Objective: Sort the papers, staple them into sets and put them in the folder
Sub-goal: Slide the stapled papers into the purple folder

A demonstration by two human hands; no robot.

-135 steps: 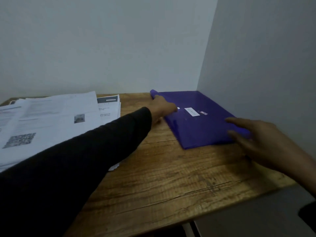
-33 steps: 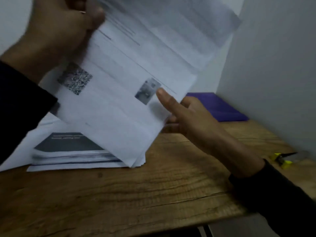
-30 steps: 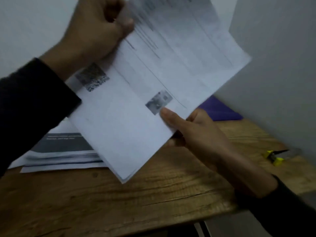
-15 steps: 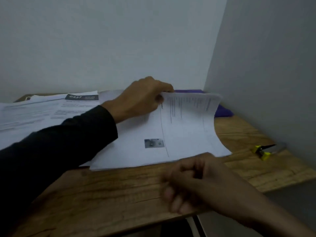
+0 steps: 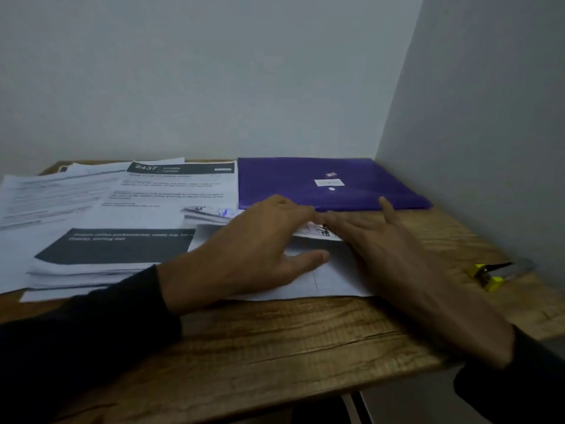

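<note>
A purple folder (image 5: 324,182) lies closed at the back right of the wooden table (image 5: 275,341), against the wall corner. White printed papers (image 5: 137,203) spread over the left and middle, one stack with a dark header band (image 5: 116,246). My left hand (image 5: 253,255) rests on a set of sheets (image 5: 330,283) in the middle, fingers loosely bent at a lifted page edge. My right hand (image 5: 382,240) lies flat on the same sheets with straight fingers. A stapler (image 5: 492,273) with yellow parts lies at the right edge.
Grey walls close the table at the back and on the right. The front edge of the table runs below my forearms. Bare wood shows in the front strip and between the sheets and the stapler.
The sheets that my left hand held up are now down on the table. My right hand has moved from the front edge onto them. The folder is fully in view again.
</note>
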